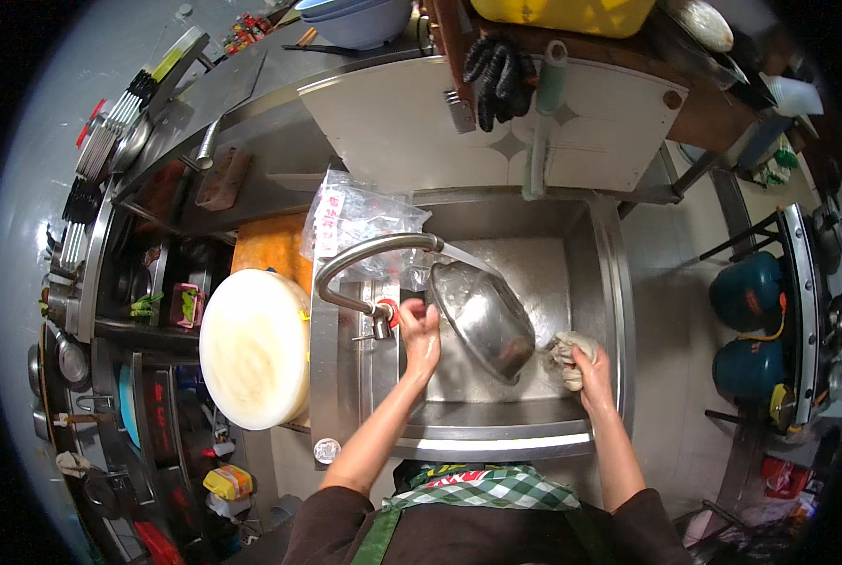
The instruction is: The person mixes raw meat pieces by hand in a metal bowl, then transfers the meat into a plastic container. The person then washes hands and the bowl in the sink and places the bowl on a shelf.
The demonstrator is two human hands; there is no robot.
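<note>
A stainless steel bowl [488, 318] leans tilted in the metal sink [604, 282], its rim towards the left. Water runs from the curved tap [350, 261] onto the bowl's upper part. My left hand [421, 339] hovers between the tap's base and the bowl's rim, thumb and fingers apart and slightly blurred. I see nothing in it. At the sink's right side, my right hand [594, 374] grips a bunched, off-white cloth [572, 353] above the basin floor. A clear plastic bag [364, 226] with red writing lies at the sink's back left corner, behind the tap.
A thick round white chopping board [255, 349] stands left of the sink. Behind the basin, a black glove [498, 78] and a green-handled brush [551, 78] hang before a pale panel [421, 127]. Blue-green gas cylinders [745, 289] stand at the right under a metal-edged counter.
</note>
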